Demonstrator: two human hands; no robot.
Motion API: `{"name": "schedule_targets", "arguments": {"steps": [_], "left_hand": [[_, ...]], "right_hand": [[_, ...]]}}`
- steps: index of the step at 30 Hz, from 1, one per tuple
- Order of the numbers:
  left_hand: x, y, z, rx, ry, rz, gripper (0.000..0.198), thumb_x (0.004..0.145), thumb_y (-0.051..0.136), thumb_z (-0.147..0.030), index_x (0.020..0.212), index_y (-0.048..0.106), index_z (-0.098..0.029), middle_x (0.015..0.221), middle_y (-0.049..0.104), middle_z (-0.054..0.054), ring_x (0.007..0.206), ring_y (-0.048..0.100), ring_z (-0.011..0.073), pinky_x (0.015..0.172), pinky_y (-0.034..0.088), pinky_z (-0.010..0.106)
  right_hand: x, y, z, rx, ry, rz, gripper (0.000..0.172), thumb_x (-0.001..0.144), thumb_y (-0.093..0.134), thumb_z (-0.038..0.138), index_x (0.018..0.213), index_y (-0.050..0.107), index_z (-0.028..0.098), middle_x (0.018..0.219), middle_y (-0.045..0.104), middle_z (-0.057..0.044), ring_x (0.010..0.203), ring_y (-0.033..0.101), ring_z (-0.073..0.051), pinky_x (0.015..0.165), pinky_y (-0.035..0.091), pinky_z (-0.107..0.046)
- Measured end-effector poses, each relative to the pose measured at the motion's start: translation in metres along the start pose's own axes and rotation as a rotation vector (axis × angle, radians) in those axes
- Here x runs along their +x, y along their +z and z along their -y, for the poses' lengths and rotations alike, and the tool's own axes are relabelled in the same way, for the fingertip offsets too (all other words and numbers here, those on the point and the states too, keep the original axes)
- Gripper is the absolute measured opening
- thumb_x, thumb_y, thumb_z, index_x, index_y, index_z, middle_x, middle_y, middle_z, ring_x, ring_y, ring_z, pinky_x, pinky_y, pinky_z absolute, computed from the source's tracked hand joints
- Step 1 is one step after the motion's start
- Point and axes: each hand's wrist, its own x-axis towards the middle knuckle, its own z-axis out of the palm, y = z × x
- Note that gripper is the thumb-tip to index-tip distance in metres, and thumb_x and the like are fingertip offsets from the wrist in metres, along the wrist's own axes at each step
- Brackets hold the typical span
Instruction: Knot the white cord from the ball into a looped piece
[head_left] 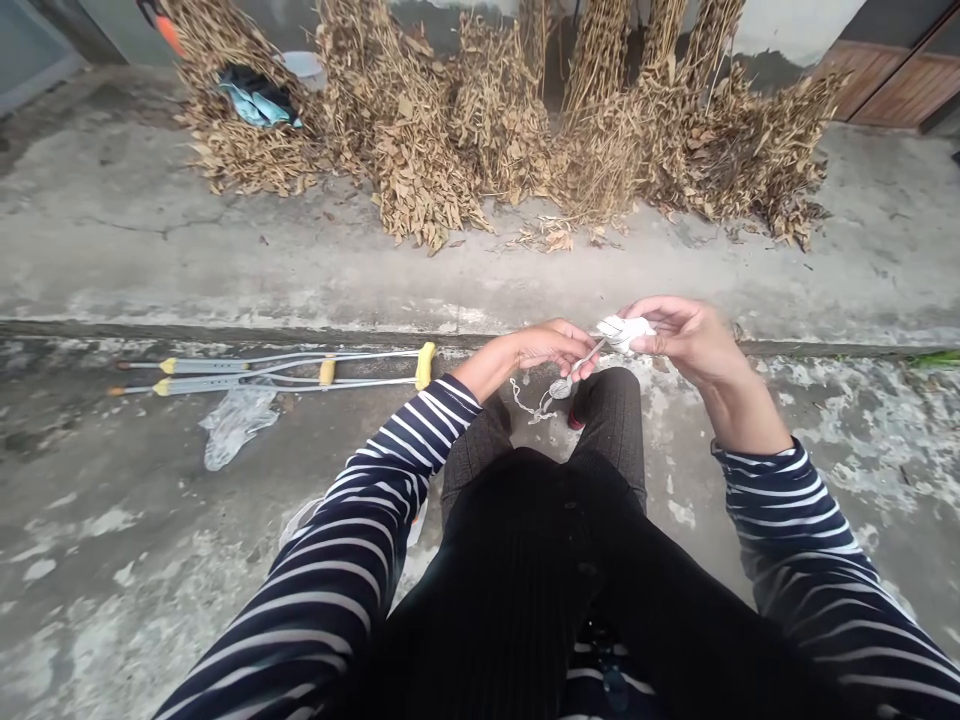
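Note:
My left hand (551,346) is closed in a pinch on a thin metal hook or needle (579,366) with a short piece of white string work (534,405) dangling below it. My right hand (679,335) is curled around a small white bundle of yarn (624,332), held just right of the left hand above my knees. A strand runs between the two hands. Both arms wear dark sleeves with white stripes. My legs in dark trousers stretch out below the hands.
A pair of metal crutches (270,372) with yellow pads lies on the concrete at left, next to a clear plastic bag (234,424). Bundles of dry brown plants (480,120) lean on the far wall beyond a low concrete step (225,330). Blue cloth (255,100) rests on one bundle.

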Motion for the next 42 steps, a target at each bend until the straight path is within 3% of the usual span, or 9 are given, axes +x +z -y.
{"name": "schedule_targets", "arguments": {"steps": [9, 14, 20, 23, 27, 32, 34, 38, 42], "left_hand": [[-0.005, 0.01, -0.005, 0.086, -0.04, 0.137, 0.035, 0.077, 0.084, -0.042, 0.09, 0.073, -0.012, 0.081, 0.076, 0.01, 0.071, 0.073, 0.016, 0.056, 0.05, 0.02], [-0.009, 0.008, 0.004, 0.07, -0.003, 0.151, 0.037, 0.079, 0.083, -0.045, 0.092, 0.075, -0.011, 0.093, 0.077, 0.014, 0.082, 0.074, 0.0177, 0.061, 0.053, 0.021], [-0.004, 0.014, 0.016, 0.055, -0.044, 0.175, 0.038, 0.077, 0.084, -0.045, 0.093, 0.074, -0.012, 0.082, 0.076, 0.01, 0.067, 0.072, 0.0148, 0.058, 0.052, 0.021], [-0.002, 0.02, 0.026, 0.054, -0.072, 0.144, 0.038, 0.077, 0.084, -0.044, 0.095, 0.074, -0.012, 0.074, 0.073, 0.007, 0.056, 0.065, 0.0113, 0.054, 0.048, 0.021], [-0.001, 0.026, 0.042, 0.092, -0.013, -0.043, 0.033, 0.075, 0.083, -0.037, 0.095, 0.075, -0.011, 0.079, 0.075, 0.008, 0.063, 0.067, 0.0128, 0.064, 0.052, 0.024], [-0.007, 0.035, 0.046, 0.25, 0.248, -0.64, 0.028, 0.084, 0.068, -0.023, 0.11, 0.074, -0.013, 0.113, 0.076, 0.011, 0.101, 0.07, 0.0187, 0.084, 0.054, 0.025], [-0.01, 0.038, 0.037, 0.257, 0.346, -0.71, 0.032, 0.089, 0.063, -0.022, 0.12, 0.07, -0.015, 0.118, 0.075, 0.011, 0.111, 0.069, 0.0192, 0.094, 0.053, 0.028], [-0.007, 0.037, 0.016, 0.215, 0.438, -0.676, 0.038, 0.087, 0.069, -0.022, 0.125, 0.067, -0.015, 0.113, 0.077, 0.01, 0.113, 0.069, 0.0196, 0.104, 0.048, 0.031], [-0.006, 0.028, 0.006, 0.239, 0.447, -0.915, 0.037, 0.081, 0.076, -0.023, 0.118, 0.072, -0.015, 0.117, 0.076, 0.01, 0.117, 0.067, 0.0224, 0.107, 0.046, 0.033]], "right_hand": [[0.009, 0.005, -0.018, -0.428, -0.306, -0.251, 0.025, 0.075, 0.087, 0.032, 0.094, 0.077, 0.02, 0.092, 0.074, -0.004, 0.081, 0.066, -0.018, 0.074, 0.055, -0.033], [0.008, 0.006, -0.033, -0.699, -0.454, -0.307, 0.017, 0.088, 0.075, 0.032, 0.102, 0.074, 0.023, 0.102, 0.072, -0.005, 0.096, 0.065, -0.023, 0.086, 0.055, -0.039], [0.007, 0.02, -0.037, -0.445, -0.291, -0.255, 0.022, 0.091, 0.069, 0.037, 0.108, 0.067, 0.024, 0.105, 0.064, -0.005, 0.085, 0.063, -0.018, 0.072, 0.062, -0.034], [0.011, 0.023, -0.036, -0.361, -0.305, -0.302, 0.023, 0.087, 0.073, 0.037, 0.106, 0.068, 0.024, 0.104, 0.063, -0.005, 0.085, 0.064, -0.018, 0.072, 0.063, -0.033], [0.017, 0.022, -0.034, -0.368, -0.325, -0.326, 0.024, 0.085, 0.076, 0.036, 0.105, 0.072, 0.024, 0.104, 0.066, -0.005, 0.079, 0.063, -0.018, 0.071, 0.062, -0.035], [0.021, 0.023, -0.031, -0.438, -0.339, -0.348, 0.023, 0.083, 0.077, 0.036, 0.101, 0.075, 0.022, 0.102, 0.07, -0.006, 0.081, 0.064, -0.019, 0.071, 0.057, -0.035], [0.022, 0.027, -0.029, -0.454, -0.36, -0.346, 0.02, 0.082, 0.077, 0.033, 0.099, 0.075, 0.022, 0.099, 0.071, -0.005, 0.08, 0.063, -0.019, 0.073, 0.054, -0.035], [0.025, 0.037, -0.024, -0.437, -0.373, -0.326, 0.017, 0.081, 0.076, 0.03, 0.095, 0.075, 0.02, 0.097, 0.071, -0.005, 0.083, 0.063, -0.018, 0.077, 0.052, -0.035], [0.026, 0.043, -0.016, -0.309, -0.303, -0.274, 0.023, 0.077, 0.08, 0.031, 0.095, 0.073, 0.02, 0.093, 0.069, -0.004, 0.077, 0.059, -0.017, 0.071, 0.053, -0.033]]}}
